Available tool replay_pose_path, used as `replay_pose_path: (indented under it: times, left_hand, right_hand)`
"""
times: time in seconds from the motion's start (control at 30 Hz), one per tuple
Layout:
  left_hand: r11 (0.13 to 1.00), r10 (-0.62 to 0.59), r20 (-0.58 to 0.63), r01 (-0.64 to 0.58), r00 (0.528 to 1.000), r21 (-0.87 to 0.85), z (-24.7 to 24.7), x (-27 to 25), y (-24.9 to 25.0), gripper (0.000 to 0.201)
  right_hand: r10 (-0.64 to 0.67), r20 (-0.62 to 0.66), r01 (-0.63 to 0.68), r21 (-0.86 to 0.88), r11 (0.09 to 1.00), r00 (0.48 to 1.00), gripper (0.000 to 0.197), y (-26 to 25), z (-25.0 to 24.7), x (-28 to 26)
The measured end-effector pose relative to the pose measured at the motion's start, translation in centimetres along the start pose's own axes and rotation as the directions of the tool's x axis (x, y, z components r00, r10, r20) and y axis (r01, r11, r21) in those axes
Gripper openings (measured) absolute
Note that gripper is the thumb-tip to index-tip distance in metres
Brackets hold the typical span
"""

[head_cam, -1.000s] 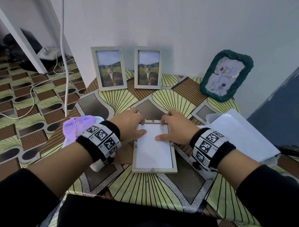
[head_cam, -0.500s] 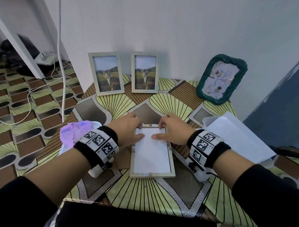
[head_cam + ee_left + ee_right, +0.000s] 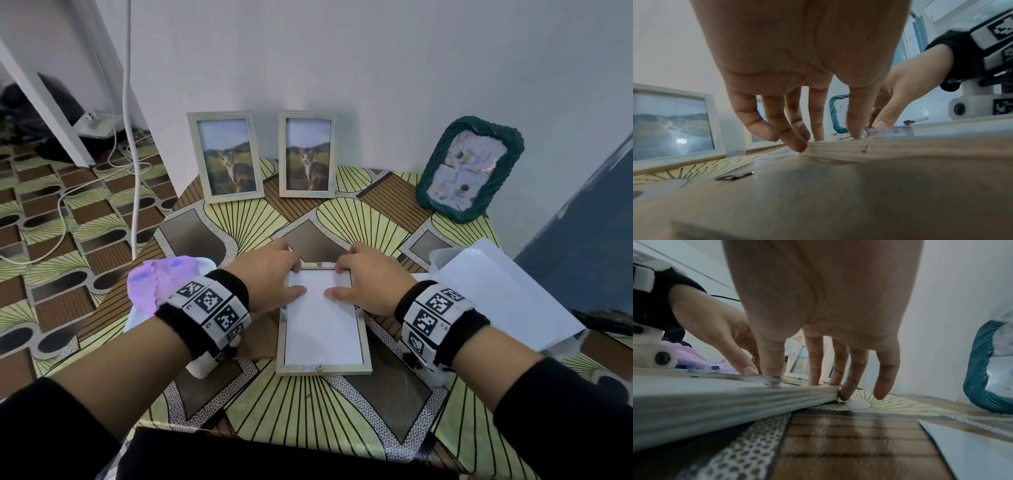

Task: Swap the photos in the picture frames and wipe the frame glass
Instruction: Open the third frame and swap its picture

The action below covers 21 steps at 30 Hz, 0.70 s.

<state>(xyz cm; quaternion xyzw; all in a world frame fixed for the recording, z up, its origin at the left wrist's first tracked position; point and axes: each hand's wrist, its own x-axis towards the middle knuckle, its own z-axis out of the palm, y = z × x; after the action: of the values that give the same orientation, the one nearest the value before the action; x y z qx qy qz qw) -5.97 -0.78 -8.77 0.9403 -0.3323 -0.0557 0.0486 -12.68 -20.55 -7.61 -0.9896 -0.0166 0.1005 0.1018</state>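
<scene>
Picture frame lying face down in the middle of the table, back off, white sheet showing inside. Left hand on the far left corner, right hand on the far right corner. Fingers bent down over the far edge, thumbs flat on the white sheet, so both hands gripping the frame, not loose. Far end tipped up a little in the right wrist view.

Brown backing board lying flat just left of the frame, partly under the left wrist. Probably the middle of the job: frame opened, back not yet on. Cannot tell which photo sits inside. Two cat frames and a green frame standing by the wall. Purple cloth near the left wrist, likely for wiping. White papers on the right.
</scene>
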Motion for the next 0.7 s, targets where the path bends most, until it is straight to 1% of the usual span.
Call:
replay_pose_path:
  times: [0.1, 0.27, 0.4, 0.6, 0.7]
  left_hand:
    - [0.999, 0.01, -0.003, -0.01, 1.0, 0.034, 0.1, 0.0, 0.0, 0.043]
    - [0.999, 0.009, -0.009, -0.009, 1.0, 0.041, 0.1, 0.1, -0.1, 0.043]
    - [0.999, 0.005, -0.004, -0.005, 1.0, 0.039, 0.2, 0.2, -0.1, 0.044]
    - [0.999, 0.005, -0.004, -0.005, 1.0, 0.045, 0.3, 0.2, -0.1, 0.044]
    - [0.998, -0.001, 0.004, 0.001, 1.0, 0.056, 0.2, 0.2, -0.1, 0.044]
  right_hand:
    - [0.01, -0.006, -0.01, 0.02, 1.0, 1.0, 0.049, 0.0, 0.1, 0.0]
    - [0.028, -0.001, -0.028, 0.049, 0.998, 1.0, 0.046, 0.0, 0.1, 0.2]
    - [0.038, 0.01, -0.039, 0.108, 0.993, 0.999, 0.044, 0.1, -0.1, 0.4]
    - [0.039, 0.041, -0.046, 0.181, 0.983, 0.998, 0.046, 0.3, -0.5, 0.8]
    - [0.043, 0.052, -0.051, 0.171, 0.984, 0.998, 0.054, 0.1, -0.7, 1.0]
